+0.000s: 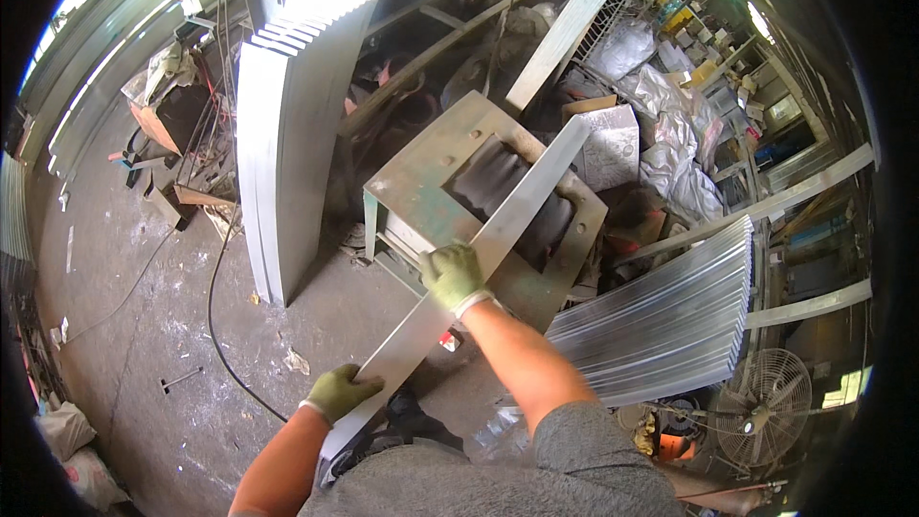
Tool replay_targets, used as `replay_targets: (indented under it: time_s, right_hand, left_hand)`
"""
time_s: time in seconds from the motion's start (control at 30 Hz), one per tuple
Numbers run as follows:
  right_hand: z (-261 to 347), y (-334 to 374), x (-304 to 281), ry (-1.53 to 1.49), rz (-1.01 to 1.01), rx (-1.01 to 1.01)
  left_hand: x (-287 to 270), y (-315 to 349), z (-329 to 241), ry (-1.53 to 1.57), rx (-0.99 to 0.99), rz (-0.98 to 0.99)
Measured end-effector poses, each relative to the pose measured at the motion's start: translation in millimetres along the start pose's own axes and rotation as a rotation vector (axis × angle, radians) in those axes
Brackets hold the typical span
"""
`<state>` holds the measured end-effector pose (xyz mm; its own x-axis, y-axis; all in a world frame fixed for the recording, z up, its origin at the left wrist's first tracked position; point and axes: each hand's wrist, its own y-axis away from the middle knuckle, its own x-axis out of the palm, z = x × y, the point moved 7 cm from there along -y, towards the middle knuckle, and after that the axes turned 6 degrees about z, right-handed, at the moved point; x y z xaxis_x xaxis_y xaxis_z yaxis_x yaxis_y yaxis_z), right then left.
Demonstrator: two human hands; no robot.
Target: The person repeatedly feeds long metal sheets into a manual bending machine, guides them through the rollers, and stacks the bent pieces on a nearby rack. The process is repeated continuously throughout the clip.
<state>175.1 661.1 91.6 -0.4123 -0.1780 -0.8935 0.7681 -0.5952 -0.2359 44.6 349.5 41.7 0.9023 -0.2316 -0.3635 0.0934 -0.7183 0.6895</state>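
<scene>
A long, flat pale-metal strip [522, 201] slants from close to my body up over a metal workbench [426, 187] with worn green paint. My left hand [342, 393], in an olive work glove, is closed on the strip's near part at its left edge. Further along, my right hand [454, 275], gloved alike, grips the strip beside the bench's near edge. Under the strip's far part, a dark, smooth, rounded surface [488, 172] shows in a rectangular opening of the bench top. The fingers of both hands are partly hidden.
A tall stack of metal profiles [287, 144] stands left of the bench. More ribbed profiles [661, 321] lie to the right, near a round caged fan [763, 409]. A black cable [218, 325] crosses the floor at left. Silvery sacks [670, 124] lie behind at right.
</scene>
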Motion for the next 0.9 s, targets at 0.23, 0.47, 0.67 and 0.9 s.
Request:
replay_targets:
  time_s: [0.23, 0.47, 0.67, 0.9]
  right_hand:
    - [-38.1, -6.0, -16.0, 0.304, 0.03, 0.013]
    - [24.7, 30.6, 27.3, 0.28, 0.061, -0.033]
    - [98.1, 62.6, 65.8, 0.267, 0.064, -0.031]
    - [141.3, 83.2, 97.2, 0.279, 0.149, 0.017]
  left_hand:
    - [13.9, -37.5, -44.7, 0.005, 0.007, 0.002]
    - [28.6, -4.3, 39.9, 0.035, -0.011, -0.023]
    - [35.2, 35.2, 124.4, 0.124, 0.023, -0.076]
    - [33.7, 72.5, 171.2, 0.126, 0.003, -0.074]
